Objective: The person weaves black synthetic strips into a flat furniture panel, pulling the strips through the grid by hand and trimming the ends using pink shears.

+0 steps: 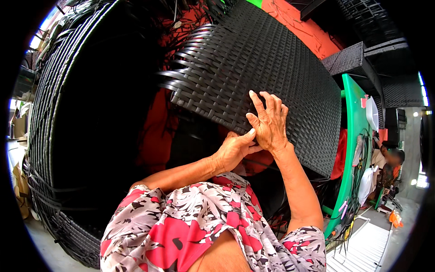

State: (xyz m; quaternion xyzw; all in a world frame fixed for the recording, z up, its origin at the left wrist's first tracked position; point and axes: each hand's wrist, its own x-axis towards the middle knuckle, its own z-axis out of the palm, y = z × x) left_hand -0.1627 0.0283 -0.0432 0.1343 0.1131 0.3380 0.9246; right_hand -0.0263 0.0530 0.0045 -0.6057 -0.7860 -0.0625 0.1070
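Note:
A black woven panel (pixel 267 59) of flat plastic strips slopes across the middle, with loose strip ends sticking out along its left side. Against the panel's near edge is my left hand (pixel 233 152), its fingers curled and its thumb raised beside the right palm. Whatever those curled fingers hold is hidden below the edge. My right hand (pixel 271 123) rests on top of the weave just right of the left hand, fingers partly bent and spread apart. The two hands touch near the base of the right palm.
A large black woven piece (pixel 47 118) curves up at the left. On the right stand a green board (pixel 351 149) with cables hanging on it and a white slatted rack (pixel 358 247) on the floor. Another person (pixel 387 165) is farther right. Red material (pixel 303 27) lies behind the panel.

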